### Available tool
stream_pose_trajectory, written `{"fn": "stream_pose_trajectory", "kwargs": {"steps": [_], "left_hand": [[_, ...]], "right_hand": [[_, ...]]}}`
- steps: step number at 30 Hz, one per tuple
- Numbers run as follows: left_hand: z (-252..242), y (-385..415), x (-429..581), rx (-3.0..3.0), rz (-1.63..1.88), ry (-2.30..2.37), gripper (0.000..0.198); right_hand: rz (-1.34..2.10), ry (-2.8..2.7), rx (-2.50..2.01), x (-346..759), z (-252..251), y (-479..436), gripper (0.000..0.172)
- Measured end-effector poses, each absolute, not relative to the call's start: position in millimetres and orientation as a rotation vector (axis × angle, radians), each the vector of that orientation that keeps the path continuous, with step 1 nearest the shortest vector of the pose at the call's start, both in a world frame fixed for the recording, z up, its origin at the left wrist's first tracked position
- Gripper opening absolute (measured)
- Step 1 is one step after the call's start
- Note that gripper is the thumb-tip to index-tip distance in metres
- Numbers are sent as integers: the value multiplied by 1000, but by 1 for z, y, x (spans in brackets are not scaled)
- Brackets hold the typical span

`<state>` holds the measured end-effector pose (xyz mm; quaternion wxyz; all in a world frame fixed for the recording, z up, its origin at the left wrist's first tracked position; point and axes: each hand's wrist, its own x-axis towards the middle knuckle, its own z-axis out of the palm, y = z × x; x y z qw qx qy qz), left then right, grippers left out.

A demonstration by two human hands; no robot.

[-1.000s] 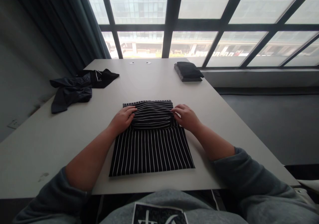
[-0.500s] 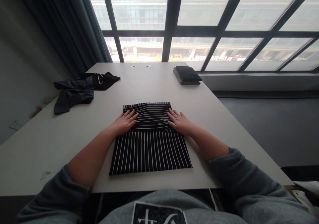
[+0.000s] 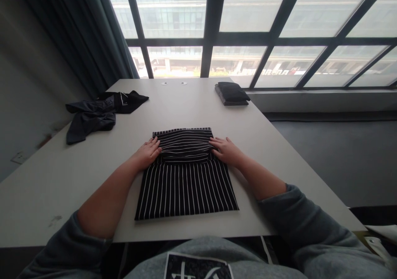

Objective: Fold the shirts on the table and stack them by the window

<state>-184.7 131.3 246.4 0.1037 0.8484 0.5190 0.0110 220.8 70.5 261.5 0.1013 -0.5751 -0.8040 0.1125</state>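
A black garment with thin white stripes (image 3: 185, 180) lies flat on the white table (image 3: 93, 163) in front of me, its far part folded back over the rest. My left hand (image 3: 146, 153) rests flat on the left end of that fold, fingers stretched out. My right hand (image 3: 226, 149) lies flat on the right end of the fold, fingers also spread. Neither hand holds anything; both press on the cloth.
A crumpled dark garment (image 3: 96, 111) lies at the table's far left. A folded dark stack (image 3: 232, 93) sits at the far right edge. Large windows and a dark curtain (image 3: 77, 31) stand behind the table. The floor drops away on the right.
A second ago both hands pinched the fold's ends with curled fingers. They then flattened on the cloth and have since slid slightly outward toward its side edges.
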Motion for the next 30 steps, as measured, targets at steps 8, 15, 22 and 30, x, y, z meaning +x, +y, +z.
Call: {"fn": "stream_pose_trajectory", "kwargs": {"steps": [8, 15, 22, 30], "left_hand": [[266, 124, -192, 2431, 225, 1923, 63], [273, 120, -188, 2186, 372, 1896, 59], [274, 120, -188, 2116, 352, 1871, 62], [272, 120, -188, 2110, 313, 1854, 58]], "right_hand": [[161, -2040, -1572, 230, 267, 69, 36], [158, -2065, -1576, 226, 261, 71, 24], [233, -2131, -1618, 224, 259, 70, 20], [236, -2137, -1632, 224, 261, 70, 20]]}}
